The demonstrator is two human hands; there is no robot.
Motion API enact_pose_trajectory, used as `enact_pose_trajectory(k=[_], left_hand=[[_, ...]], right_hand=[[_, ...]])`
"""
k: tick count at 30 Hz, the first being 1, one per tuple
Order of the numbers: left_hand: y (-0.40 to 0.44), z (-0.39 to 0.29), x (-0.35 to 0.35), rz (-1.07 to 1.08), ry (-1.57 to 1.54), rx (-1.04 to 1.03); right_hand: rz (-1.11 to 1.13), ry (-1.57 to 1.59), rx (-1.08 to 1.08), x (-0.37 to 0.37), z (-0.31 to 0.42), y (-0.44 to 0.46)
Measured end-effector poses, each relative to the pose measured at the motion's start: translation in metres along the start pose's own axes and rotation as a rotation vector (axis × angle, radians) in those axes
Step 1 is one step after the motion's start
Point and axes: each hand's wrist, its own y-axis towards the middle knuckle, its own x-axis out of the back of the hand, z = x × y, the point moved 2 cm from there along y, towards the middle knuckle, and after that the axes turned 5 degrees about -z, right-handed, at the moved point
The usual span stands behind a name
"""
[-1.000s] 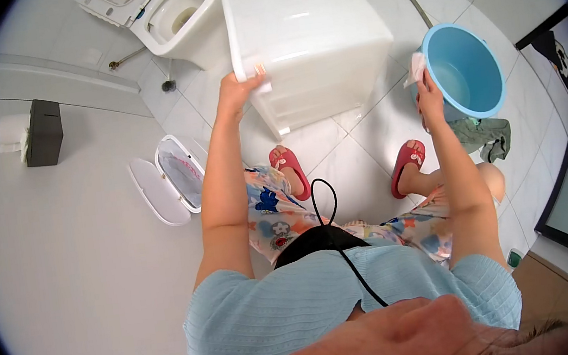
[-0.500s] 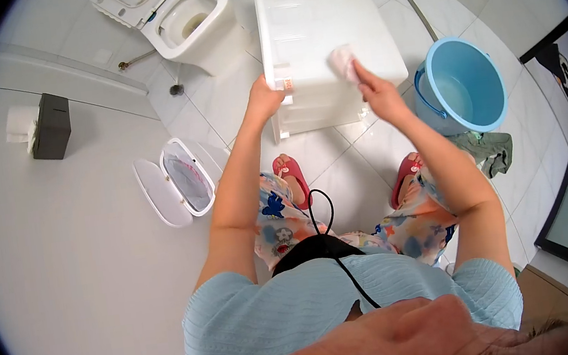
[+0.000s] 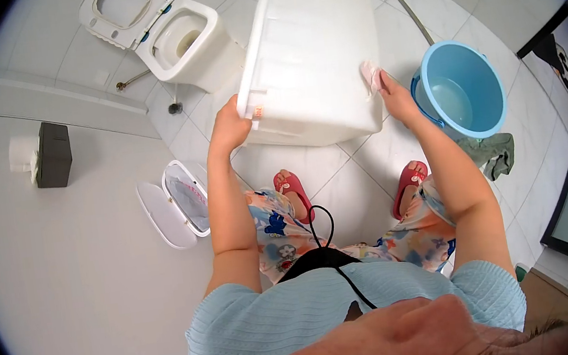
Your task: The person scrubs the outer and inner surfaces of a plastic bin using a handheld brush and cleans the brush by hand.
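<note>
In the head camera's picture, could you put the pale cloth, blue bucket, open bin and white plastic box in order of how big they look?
Largest to smallest:
1. White plastic box
2. Blue bucket
3. Open bin, lid included
4. Pale cloth

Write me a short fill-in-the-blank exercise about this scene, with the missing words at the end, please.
1. The ____ hand grips the white plastic box.
2. The pale cloth is held in the person's ____ hand.
3. The bucket is coloured ____.
4. The visible red slippers number ____.

Missing words: left; right; blue; two.
</note>
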Motion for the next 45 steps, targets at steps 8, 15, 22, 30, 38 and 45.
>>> enact_pose_trajectory(k=[8, 15, 22, 30, 38, 45], left_hand=[[-0.004, 0.003, 0.002, 0.062, 0.151, -0.089], [-0.012, 0.002, -0.019, 0.127, 0.291, -0.196], [-0.010, 0.024, -0.037, 0.088, 0.330, -0.351], [-0.014, 0.024, -0.074, 0.113, 0.528, -0.409], [-0.018, 0.008, -0.127, 0.124, 0.638, -0.461], [-0.030, -0.010, -0.161, 0.242, 0.582, -0.473]], right_hand=[[0.123, -0.170, -0.062, -0.017, 0.004, -0.011], [0.288, 0.220, -0.394, 0.014, 0.046, -0.020], [0.272, 0.485, -0.529, 0.019, 0.018, -0.013], [0.223, 0.724, -0.617, 0.014, 0.005, -0.009], [0.115, 0.808, -0.641, 0.029, 0.021, -0.014], [0.047, 0.871, -0.576, 0.033, 0.023, -0.017]])
